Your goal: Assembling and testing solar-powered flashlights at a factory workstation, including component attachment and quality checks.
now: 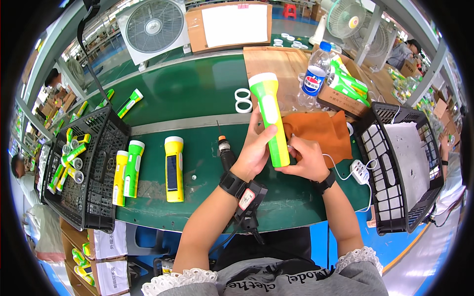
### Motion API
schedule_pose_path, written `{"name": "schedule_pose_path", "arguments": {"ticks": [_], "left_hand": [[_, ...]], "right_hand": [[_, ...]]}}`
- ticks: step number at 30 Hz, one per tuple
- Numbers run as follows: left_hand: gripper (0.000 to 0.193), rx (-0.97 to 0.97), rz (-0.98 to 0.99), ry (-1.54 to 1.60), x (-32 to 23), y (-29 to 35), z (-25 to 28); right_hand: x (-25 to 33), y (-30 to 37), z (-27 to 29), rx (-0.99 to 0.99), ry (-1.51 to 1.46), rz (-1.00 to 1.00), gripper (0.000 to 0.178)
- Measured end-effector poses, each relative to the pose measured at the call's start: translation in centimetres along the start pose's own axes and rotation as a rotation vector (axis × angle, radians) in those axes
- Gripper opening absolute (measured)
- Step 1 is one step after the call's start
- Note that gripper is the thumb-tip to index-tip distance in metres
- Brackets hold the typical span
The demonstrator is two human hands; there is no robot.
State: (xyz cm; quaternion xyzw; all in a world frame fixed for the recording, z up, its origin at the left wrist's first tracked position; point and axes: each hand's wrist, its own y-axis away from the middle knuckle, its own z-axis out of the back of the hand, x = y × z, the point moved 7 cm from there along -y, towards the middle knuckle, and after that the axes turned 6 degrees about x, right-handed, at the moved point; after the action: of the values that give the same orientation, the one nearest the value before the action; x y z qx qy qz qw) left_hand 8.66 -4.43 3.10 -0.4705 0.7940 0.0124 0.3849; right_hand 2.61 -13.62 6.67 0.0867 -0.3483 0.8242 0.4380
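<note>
A green, yellow and white flashlight (271, 116) is tilted above the bench, its white head up and away from me. My left hand (254, 148) is closed around its body, thumb across the front. At its lower end, my right hand (308, 157) is closed, with its fingers against the base; what they pinch is hidden. A white cable (340, 173) runs from a small white charger block (360, 171) to behind my right hand. Below my left wrist lies an electric screwdriver (227, 154), its bit pointing away. An orange-brown cloth (321, 130) lies behind my right hand.
Three flashlights (174, 170) lie on the green bench (207, 195) to the left. Black crates stand at the left (94, 197) and right (410, 207) ends. Two white rings (243, 105), a blue-capped bottle (314, 79) and a carton of flashlights (340, 101) are farther back.
</note>
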Motion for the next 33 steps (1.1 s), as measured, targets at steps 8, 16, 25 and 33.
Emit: {"name": "schedule_pose_path", "arguments": {"ticks": [8,16,25,33], "left_hand": [[0.059,0.171,0.043,-0.288,0.6,-0.2,-1.7],[0.06,0.321,-0.171,-0.499,-0.9,0.7,-2.5],[0.013,0.069,0.079,-0.28,1.4,-1.4,-2.0],[0.018,0.312,0.224,-1.47,-10.1,-8.8,2.5]], "right_hand": [[-0.2,0.1,2.1,-0.27,-0.021,0.066,0.044],[-0.2,0.7,1.9,-0.386,0.03,0.083,0.032],[-2.6,6.7,10.5,-0.935,-0.031,-0.313,0.047],[-7.4,15.0,28.3,-0.193,0.911,-1.031,0.032]]}}
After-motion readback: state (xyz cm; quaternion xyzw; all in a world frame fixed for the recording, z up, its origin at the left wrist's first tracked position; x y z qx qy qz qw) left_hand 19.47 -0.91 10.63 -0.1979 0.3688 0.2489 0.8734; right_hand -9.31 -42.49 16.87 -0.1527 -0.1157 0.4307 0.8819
